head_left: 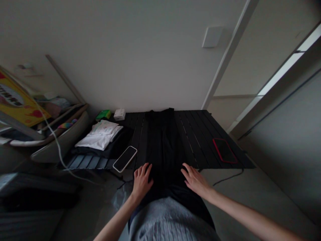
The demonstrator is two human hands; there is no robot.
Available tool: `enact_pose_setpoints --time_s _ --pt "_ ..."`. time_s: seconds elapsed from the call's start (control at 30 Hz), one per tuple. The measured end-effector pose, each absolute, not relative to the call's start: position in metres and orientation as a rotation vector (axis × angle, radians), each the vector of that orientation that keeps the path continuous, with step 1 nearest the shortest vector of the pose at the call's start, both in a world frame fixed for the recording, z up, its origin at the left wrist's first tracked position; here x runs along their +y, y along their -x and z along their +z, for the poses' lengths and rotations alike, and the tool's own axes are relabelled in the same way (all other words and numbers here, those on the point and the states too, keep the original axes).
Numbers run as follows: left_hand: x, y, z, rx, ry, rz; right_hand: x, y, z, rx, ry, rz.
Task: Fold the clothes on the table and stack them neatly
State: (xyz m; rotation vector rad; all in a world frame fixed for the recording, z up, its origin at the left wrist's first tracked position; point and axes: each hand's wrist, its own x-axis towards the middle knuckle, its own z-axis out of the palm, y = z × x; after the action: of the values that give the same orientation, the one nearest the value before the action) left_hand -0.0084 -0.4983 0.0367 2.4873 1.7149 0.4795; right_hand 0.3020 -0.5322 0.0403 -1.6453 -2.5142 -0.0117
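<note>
Two hands, left [141, 182] and right [196, 181], rest fingers on the black garment [160, 150].

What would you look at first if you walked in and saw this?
Probably the left hand and right hand, spread on a black garment in the middle. It lies on a dark slatted mat, with a red-edged phone to its right. Far left, a bright yellow printed board stands out.
</note>
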Motion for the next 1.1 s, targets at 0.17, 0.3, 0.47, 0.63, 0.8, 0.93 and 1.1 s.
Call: enact_pose_setpoints --time_s 0.17,0.3,0.47,0.63,0.8,0.93,1.1 --pt "-0.496 0.012 0.044 1.685 -2.502 0.51 -0.531 -0.288 0.044 -2.533 1.604 -0.18" --pt "-0.502 0.012 0.045 1.685 -2.519 0.444 -0.535 -0.289 0.06 -2.481 1.554 -0.148" --pt "-0.504 0.013 0.02 1.746 -2.581 0.334 -0.545 -0.294 0.064 -2.378 1.597 0.002" --pt "-0.496 0.005 0.014 1.786 -2.636 0.293 -0.558 -0.283 0.061 -2.357 1.655 0.26" --pt "-0.504 0.003 0.042 1.68 -2.637 0.3 -0.562 -0.294 0.065 -2.536 1.444 0.209" --pt "-0.515 0.009 0.077 1.66 -2.559 0.236 -0.541 -0.322 0.069 -2.598 1.41 0.008" --pt "-0.519 -0.003 0.117 1.729 -2.502 -0.072 -0.504 -0.332 0.053 -2.666 1.331 -0.185"
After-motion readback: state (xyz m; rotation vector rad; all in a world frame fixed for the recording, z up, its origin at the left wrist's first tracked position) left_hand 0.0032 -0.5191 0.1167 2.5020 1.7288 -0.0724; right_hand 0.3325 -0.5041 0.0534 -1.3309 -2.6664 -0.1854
